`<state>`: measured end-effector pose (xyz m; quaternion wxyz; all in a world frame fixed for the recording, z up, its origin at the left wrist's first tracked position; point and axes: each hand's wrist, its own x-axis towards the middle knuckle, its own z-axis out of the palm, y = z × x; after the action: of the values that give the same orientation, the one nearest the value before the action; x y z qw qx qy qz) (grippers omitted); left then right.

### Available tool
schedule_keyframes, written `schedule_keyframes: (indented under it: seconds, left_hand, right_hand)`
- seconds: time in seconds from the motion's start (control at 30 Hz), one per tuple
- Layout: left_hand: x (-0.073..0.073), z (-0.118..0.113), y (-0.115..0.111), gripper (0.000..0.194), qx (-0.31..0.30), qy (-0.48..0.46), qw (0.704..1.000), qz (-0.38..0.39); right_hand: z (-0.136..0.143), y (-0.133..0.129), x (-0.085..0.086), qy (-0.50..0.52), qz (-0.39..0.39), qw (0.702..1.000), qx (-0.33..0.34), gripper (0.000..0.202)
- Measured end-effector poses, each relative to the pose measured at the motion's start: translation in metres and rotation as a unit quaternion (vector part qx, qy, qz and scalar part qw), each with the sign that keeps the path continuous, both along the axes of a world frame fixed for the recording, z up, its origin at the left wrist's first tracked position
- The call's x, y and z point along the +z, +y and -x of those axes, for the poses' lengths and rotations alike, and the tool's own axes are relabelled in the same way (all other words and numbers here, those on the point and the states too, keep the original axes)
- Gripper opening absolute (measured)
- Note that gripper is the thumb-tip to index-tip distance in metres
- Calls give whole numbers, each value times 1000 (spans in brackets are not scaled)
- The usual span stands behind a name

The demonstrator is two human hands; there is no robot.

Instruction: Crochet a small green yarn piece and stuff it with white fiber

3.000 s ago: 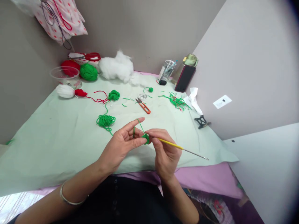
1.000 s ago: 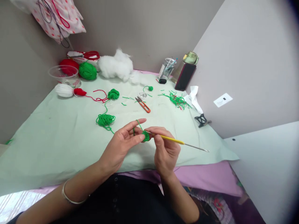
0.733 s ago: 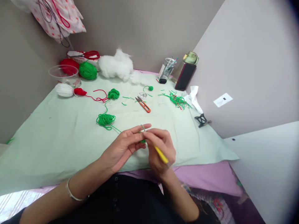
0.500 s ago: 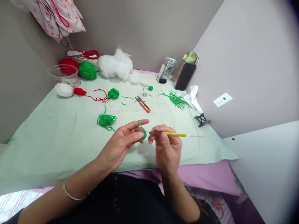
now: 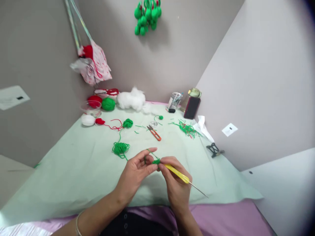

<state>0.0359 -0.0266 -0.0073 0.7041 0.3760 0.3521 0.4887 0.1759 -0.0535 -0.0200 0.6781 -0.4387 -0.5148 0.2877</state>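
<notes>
Between the fingertips of my left hand (image 5: 137, 168) is a small piece of green crochet (image 5: 156, 161). Green yarn runs over that hand's raised index finger and round another finger. My right hand (image 5: 177, 183) is closed round a crochet hook (image 5: 179, 173) with a yellow handle; its hook end is hidden at the crochet, and a thin metal shaft sticks out at the lower right. The right fingertips also meet the work. Left of my hands lies a loose bundle of green yarn (image 5: 120, 148), its strand leading toward my left hand.
Thread snips (image 5: 154, 133) lie beyond my hands, with green yarn scraps (image 5: 188, 128) to their right. Farther back are white stuffing (image 5: 132, 99), a green yarn ball (image 5: 108, 104), a clear tub (image 5: 91, 108), a pen cup (image 5: 175, 101) and a phone (image 5: 192, 107). A black stand (image 5: 214, 150) sits right.
The view has tilted up, showing green hanging pieces on the wall. My right hand has come in against the crochet, and the hook has swung so its rear end points down to the right.
</notes>
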Motion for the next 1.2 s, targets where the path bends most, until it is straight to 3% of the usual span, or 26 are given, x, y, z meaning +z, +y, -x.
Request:
schedule_keyframes:
  seconds: [0.23, 0.37, 0.57, 0.93, 1.07, 1.2]
  left_hand:
    - [19, 4, -4, 57, -25, -34, 999, 26]
    - [27, 8, -10, 50, -51, -92, 991, 84]
    - [35, 5, -14, 43, -26, -157, 975, 158]
    - [39, 4, -2, 32, -51, -96, 993, 39]
    - [44, 8, 13, 33, -61, -82, 994, 27]
    - [49, 14, 36, 34, -79, -86, 993, 22]
  right_hand:
    - [4, -6, 15, 9, -53, 999, -7, 15]
    - [6, -7, 19, 5, -68, 998, -13, 14]
    - [8, -2, 19, 5, -73, 997, -33, 9]
    - [-1, 11, 22, 34, 2, 999, 41, 4]
    - [-2, 31, 26, 99, 65, 986, 118, 13]
    - [-2, 58, 36, 163, 100, 969, 155, 26]
